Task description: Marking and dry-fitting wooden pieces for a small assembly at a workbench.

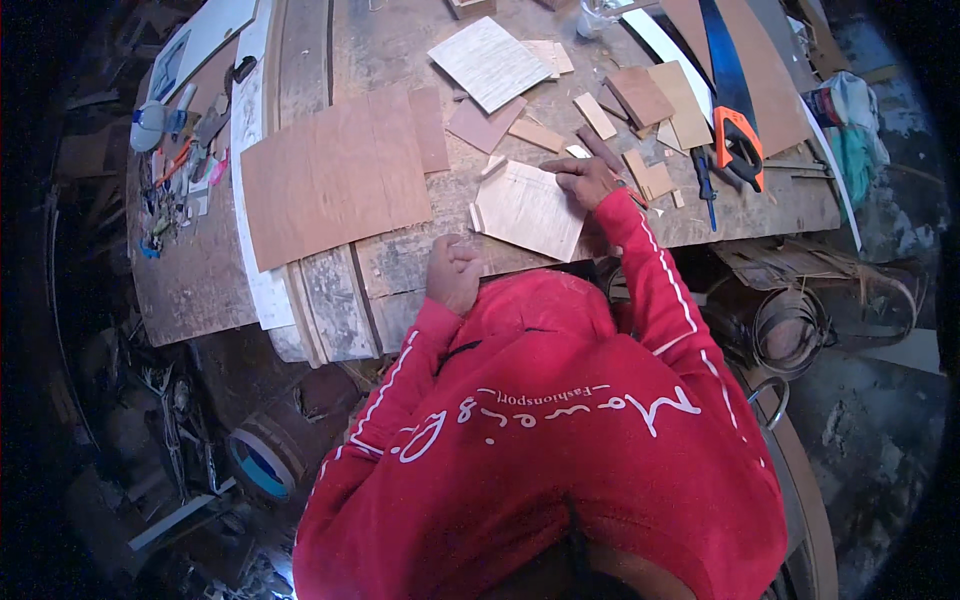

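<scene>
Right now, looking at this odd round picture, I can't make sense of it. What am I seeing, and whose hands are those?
It comes from a wide-angle camera worn on a person's head, looking down, so edges bend. The red sleeves are the wearer's own arms. The right hand presses flat on a pale thin wooden sheet on the workbench. The left hand is a closed fist at the bench edge, holding nothing visible. Around lie a large brown plywood sheet, small wood offcuts and a handsaw with an orange handle.

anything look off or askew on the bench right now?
Mostly loose clutter. Plywood offcuts lie scattered at odd angles, and the handsaw lies loose among them. The pale sheet under the right hand sits skewed to the bench edge. No visible damage.
</scene>
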`<state>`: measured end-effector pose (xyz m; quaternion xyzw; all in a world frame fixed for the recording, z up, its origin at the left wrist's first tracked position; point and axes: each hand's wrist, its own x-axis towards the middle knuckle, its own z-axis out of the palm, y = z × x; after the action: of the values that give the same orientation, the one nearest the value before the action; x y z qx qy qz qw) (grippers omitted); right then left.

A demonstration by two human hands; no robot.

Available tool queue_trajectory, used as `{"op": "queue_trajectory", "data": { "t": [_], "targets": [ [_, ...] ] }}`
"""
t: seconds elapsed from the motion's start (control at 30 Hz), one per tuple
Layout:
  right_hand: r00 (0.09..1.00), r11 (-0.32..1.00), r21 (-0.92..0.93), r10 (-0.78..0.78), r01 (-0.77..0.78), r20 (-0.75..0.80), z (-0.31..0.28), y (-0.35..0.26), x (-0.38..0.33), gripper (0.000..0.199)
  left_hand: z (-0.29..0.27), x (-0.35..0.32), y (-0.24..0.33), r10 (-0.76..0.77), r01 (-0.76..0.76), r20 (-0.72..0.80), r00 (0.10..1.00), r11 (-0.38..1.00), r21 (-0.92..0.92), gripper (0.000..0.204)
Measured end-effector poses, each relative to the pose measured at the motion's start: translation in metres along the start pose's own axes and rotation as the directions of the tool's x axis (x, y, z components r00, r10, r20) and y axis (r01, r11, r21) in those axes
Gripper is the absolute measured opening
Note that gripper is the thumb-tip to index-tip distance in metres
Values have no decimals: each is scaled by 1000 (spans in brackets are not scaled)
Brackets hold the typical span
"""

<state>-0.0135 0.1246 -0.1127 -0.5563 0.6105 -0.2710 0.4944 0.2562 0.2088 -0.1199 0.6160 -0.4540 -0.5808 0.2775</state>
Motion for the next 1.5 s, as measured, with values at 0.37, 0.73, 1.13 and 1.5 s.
{"op": "queue_trajectory", "data": {
  "t": [0.37, 0.73, 1.13, 1.5],
  "targets": [
    [993, 802, -588, -119, 110, 22, 18, 1, 46, 27, -20, 11, 8, 78, -93, -239, 968, 994, -54, 58],
    [908, 904, -324, -358, 278, -218, -9, -3, 22, 28, -15, 66, 44, 465, -391, -244, 851, 871, 298, 62],
    [734, 984, -117, 22, -138, -679, -120, 20, -19, 29, 51, 168, 163, 481, -434, -39, 876, 821, 371, 24],
    [721, 983, -72, 74, -170, -688, -126, 18, -10, 19, 66, 230, 187, 471, -388, 5, 882, 721, 575, 25]
  ]
}}
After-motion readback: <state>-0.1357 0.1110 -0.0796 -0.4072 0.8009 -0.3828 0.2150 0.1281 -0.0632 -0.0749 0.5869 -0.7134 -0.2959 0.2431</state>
